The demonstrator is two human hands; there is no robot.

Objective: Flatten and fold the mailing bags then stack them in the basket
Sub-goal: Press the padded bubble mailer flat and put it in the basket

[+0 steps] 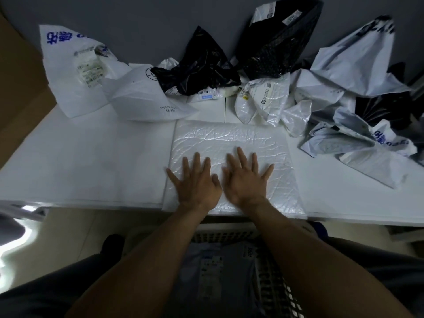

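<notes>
Right now I am pressing both hands flat on a white mailing bag [229, 143] that is lying spread on the counter [91, 157]. My left hand [195, 182] and right hand [245, 180] are lying side by side on its near half, fingers straight and fanned wide, thumbs almost touching, gripping nothing. The bag's near edge is running along the counter's front edge, and its sides are sitting roughly square to that edge. Whether its long axis is running across or away from me I cannot tell through this wide lens. A broad stretch of counter is showing to the bag's left, and a narrower strip to its right, before a heap of grey-white bags [358, 106]. Crumpled white and black bags [202, 67] are crowding just behind its far edge, against the grey wall [137, 19]. Below the front edge, between my forearms, the basket [273, 278] is sitting with a flattened bag [211, 271] inside.
</notes>
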